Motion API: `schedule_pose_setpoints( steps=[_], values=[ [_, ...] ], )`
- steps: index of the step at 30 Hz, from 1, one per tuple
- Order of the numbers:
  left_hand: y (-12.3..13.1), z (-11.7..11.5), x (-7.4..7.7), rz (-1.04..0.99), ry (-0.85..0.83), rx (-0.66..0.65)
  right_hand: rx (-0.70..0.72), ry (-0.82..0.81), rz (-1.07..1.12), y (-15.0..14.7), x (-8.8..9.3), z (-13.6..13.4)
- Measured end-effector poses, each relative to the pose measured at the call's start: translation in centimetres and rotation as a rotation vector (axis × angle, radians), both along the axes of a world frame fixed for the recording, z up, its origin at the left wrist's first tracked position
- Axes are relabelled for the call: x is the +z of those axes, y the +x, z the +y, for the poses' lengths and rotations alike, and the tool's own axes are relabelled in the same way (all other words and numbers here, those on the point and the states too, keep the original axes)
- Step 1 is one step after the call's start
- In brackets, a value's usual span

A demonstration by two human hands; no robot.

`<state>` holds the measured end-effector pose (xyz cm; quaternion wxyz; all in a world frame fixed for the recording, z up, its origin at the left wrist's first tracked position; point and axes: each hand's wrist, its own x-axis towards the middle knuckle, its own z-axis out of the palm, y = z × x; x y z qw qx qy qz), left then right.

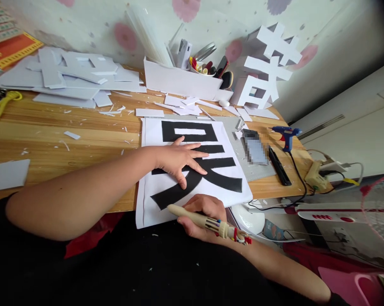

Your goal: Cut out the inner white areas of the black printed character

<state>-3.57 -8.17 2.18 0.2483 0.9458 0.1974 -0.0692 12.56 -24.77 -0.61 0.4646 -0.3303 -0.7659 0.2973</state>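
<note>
My left hand (179, 159) lies flat with fingers spread, pressing on a black cut-out character (225, 180). The character rests on a large white sheet (150, 216) that reaches past the front edge of the table. In my right hand (207, 208) is a thick cream multicolour pen (192, 217), with coloured sliders and small charms at its back end. Its tip points left, close to the lower-left stroke of the character. Whether the tip touches the sheet I cannot tell. Part of the character is hidden beneath my left hand.
Behind the sheet, paper scraps (182, 106) lie before a white holder box (182, 83). White 3D characters (258, 80) stand at the back right. A blue glue gun (286, 134), a phone (255, 146) and a black cutter (279, 165) are right; stacked foam boards (74, 93) are left.
</note>
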Motion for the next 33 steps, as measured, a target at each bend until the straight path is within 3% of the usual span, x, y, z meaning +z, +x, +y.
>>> schedule_pose_setpoints(
  steps=[15, 33],
  values=[
    [-0.2, -0.1, -0.3, -0.020, -0.026, -0.002, 0.081, 0.083, -0.046, -0.8, -0.4, 0.5],
    [-0.2, -0.3, 0.1, -0.002, 0.004, -0.005, -0.073, 0.049, -0.142, 0.6, -0.2, -0.1]
  ],
)
